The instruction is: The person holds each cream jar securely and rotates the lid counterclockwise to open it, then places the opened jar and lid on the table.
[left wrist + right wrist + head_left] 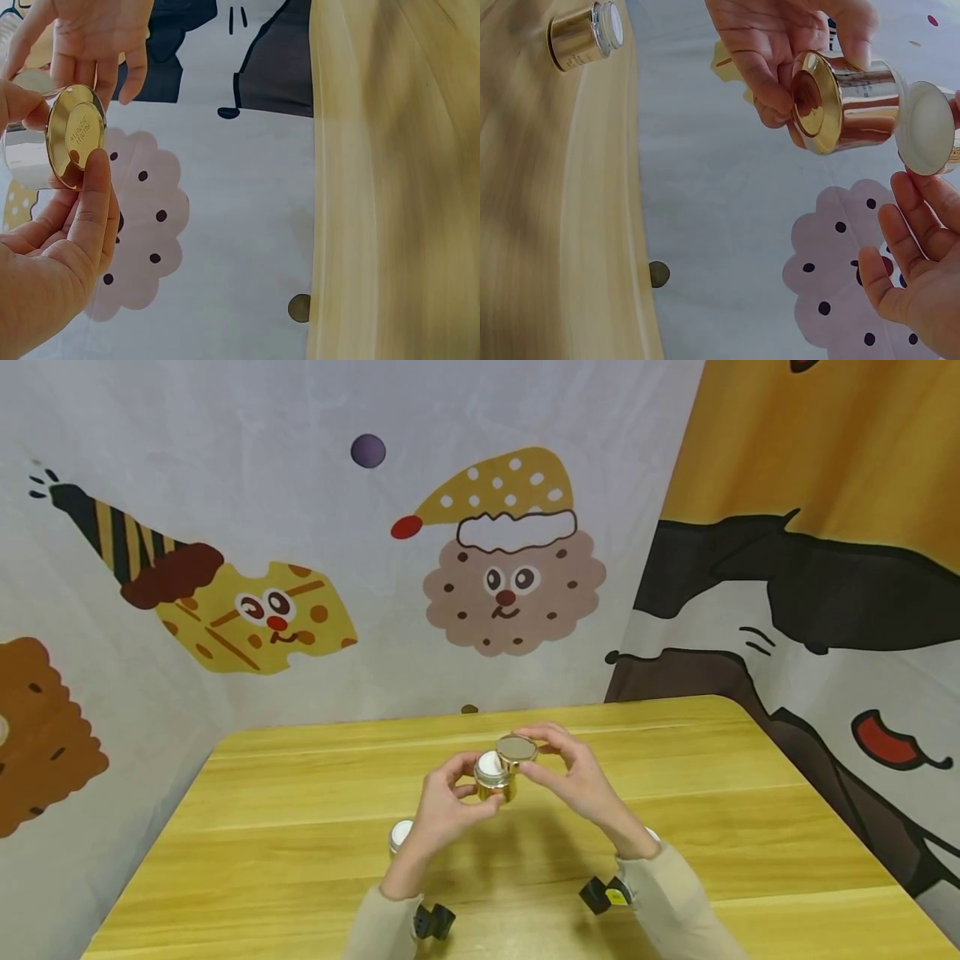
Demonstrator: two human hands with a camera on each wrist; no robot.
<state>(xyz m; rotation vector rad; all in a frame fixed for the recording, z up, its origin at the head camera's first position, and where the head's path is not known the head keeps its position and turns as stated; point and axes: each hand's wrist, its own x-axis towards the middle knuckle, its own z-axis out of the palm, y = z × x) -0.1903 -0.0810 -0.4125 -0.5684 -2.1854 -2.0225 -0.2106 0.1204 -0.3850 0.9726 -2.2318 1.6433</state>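
Observation:
Above the table, my left hand [444,810] grips a gold cosmetic jar [498,789] between thumb and fingers. White shows at the jar's mouth in the head view, and its shiny gold base [66,135] appears in the left wrist view. My right hand [576,778] pinches a round gold lid [517,748] by its rim. The lid is off the jar and overlaps the right side of the mouth in the head view. Seen from the right wrist, the lid's white inside [930,129] faces the jar's mouth, close to it.
A second jar [401,833] with a white top stands on the wooden table [300,827] beside my left forearm; a gold jar [577,39] also appears in the right wrist view. Something white [652,834] peeks out by my right wrist. Printed cloth [390,677] hangs behind the table.

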